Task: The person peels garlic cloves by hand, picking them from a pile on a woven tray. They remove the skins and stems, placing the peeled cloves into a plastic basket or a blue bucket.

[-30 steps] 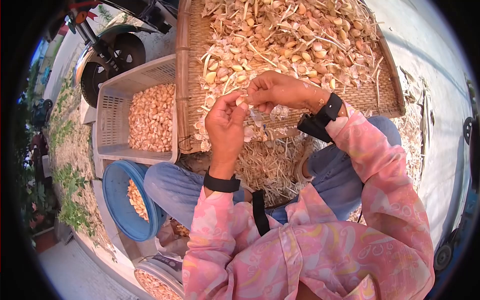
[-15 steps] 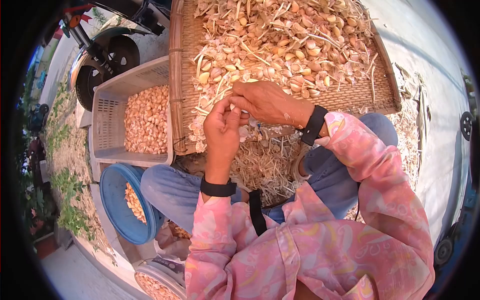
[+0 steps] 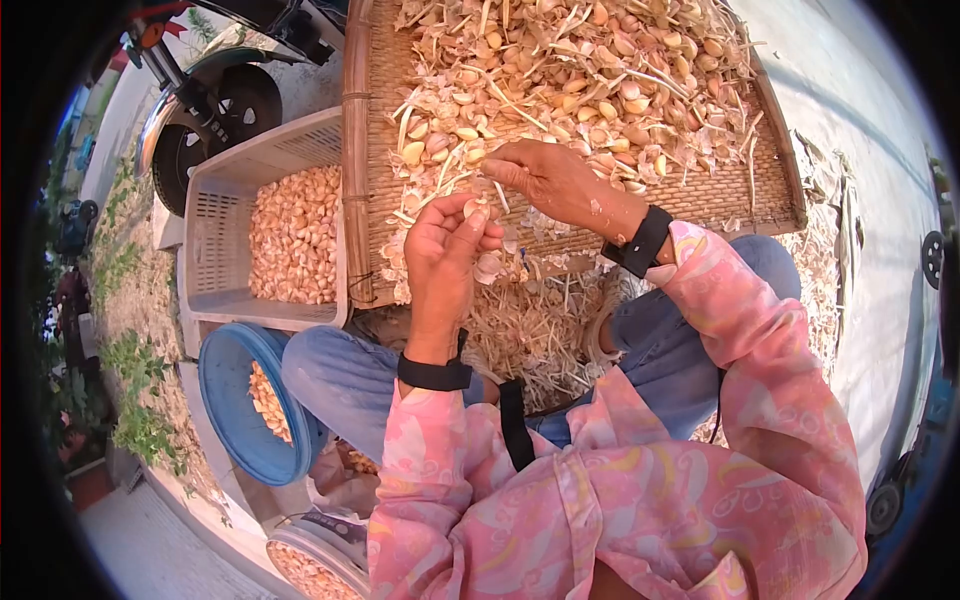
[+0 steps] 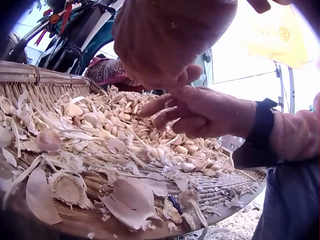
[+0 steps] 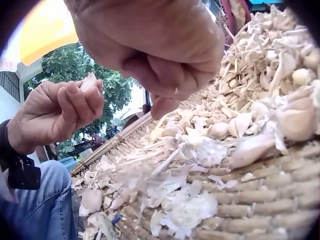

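Between thumb and fingers, my left hand [image 3: 438, 262] pinches a pale garlic clove [image 3: 476, 209] over the near edge of the woven tray. The right wrist view shows this clove [image 5: 89, 82] standing up from the fingertips. Just to the right and slightly beyond is my right hand [image 3: 562, 188], palm down, apart from the clove. Its fingers [image 4: 156, 106] are loosely bent in the left wrist view, with nothing visible between them. Beyond both hands, a heap of garlic cloves [image 3: 610, 105] mixed with papery skins and dry stalks covers much of the woven tray [image 3: 725, 200].
Left of the tray stands a pale plastic crate [image 3: 215, 245] part-filled with cloves. In front of it is a blue bucket [image 3: 225, 400] with more cloves, then another container of cloves [image 3: 310, 572]. Dry stalks [image 3: 540, 330] litter the ground between the legs. A wheeled vehicle [image 3: 245, 100] stands behind the crate.
My hands met around the clove earlier, the right one covering it half a second ago. Now the right hand has drawn away to the right, leaving the clove showing in the left hand.
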Demonstrator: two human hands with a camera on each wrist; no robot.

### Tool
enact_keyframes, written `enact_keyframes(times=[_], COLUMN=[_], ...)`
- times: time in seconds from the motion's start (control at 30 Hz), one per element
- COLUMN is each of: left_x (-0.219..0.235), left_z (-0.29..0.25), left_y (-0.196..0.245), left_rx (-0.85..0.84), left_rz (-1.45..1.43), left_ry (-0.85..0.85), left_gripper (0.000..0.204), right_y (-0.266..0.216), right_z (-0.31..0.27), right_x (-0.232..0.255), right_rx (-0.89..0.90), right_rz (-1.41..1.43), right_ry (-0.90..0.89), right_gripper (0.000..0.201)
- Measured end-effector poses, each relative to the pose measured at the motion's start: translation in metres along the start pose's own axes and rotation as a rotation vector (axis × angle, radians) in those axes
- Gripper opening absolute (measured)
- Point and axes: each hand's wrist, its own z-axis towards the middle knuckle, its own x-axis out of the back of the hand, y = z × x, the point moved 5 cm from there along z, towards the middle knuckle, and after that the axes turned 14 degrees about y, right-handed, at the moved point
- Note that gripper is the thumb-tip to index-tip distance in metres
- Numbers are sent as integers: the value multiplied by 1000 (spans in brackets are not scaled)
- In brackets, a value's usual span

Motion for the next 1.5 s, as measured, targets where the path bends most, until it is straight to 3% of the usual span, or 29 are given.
enact_keyframes(times=[0.07, 0.17, 0.27, 0.37, 0.5, 0.53, 0.57, 0.63, 0.67, 0.7, 0.73, 0.77, 0.8, 0.87, 0.93, 0.97, 1.03, 1.1, 1.17, 1.23, 1.33, 1.4, 1.5], left_x=[1, 1, -3, -14, -20, -22, -20, 5, 23, 38, 68, 101, 123, 161, 167, 165, 127, 76, 37, 16, -16, -23, -30], left_z=[0, -4, -14, -30, -52, -56, -56, -39, -27, -14, 6, 22, 30, 43, 46, 49, 49, 47, 50, 69, 88, 98, 105], left_y=[-6, -21, -33, -37, -61, -62, -67, -74, -75, -44, -11, 26, 61, 105, 109, 108, 83, 51, 30, 12, -7, -19, -23], left_rx=[18, 24, 148, 386, 731, 804, 852, 792, 762, 747, 542, 301, 107, -260, -346, -394, -307, -297, -267, -357, -844, -820, -678], left_rz=[-15, -104, -174, -413, -908, -1051, -1013, -1019, -1021, -1062, -966, -744, -404, 453, 625, 710, 613, 649, 779, 855, 1052, 1224, 1392], left_ry=[2, -25, 10, -60, -40, -47, 56, 23, 3, -17, 78, 148, 337, 607, 526, 472, 297, 120, 52, 32, -110, -125, -173], left_gripper=[19, 16, 14, 16, 23, 22, 22, 21, 21, 24, 25, 25, 29, 34, 34, 34, 25, 22, 21, 21, 21, 22, 23], right_y=[-13, -20, -20, -36, -73, -75, -74, -73, -61, -46, -32, -31, -32, -36, -38, -29, -13, -10, -6, -3, -2, -11, -10], right_z=[-9, -17, -22, -29, -50, -50, -51, -45, -34, -22, -15, -10, -3, -6, -31, -42, -62, -56, -54, -44, -49, -62, -56], right_x=[-7, -10, -10, -1, -7, -11, -17, -25, -24, -21, -17, -16, -12, -17, -42, -55, -74, -69, -59, -39, -34, -35, -30], right_rx=[-156, 9, 92, 96, 508, 518, 525, 490, 280, 68, -148, -119, -86, 82, 345, 356, 364, 296, 215, 118, 123, 119, 146], right_rz=[274, 102, 30, -93, -139, -26, 89, 357, 388, 414, 438, 263, 90, -160, -313, -355, -448, -415, -367, -305, -329, -367, -343], right_ry=[-79, -83, -41, -77, -191, -205, -215, -130, -72, -12, 51, -49, -149, -272, -304, -347, -433, -416, -405, -375, -484, -600, -507], right_gripper=[36, 31, 28, 28, 22, 22, 22, 24, 25, 26, 27, 26, 26, 23, 18, 17, 17, 19, 17, 15, 21, 24, 27])
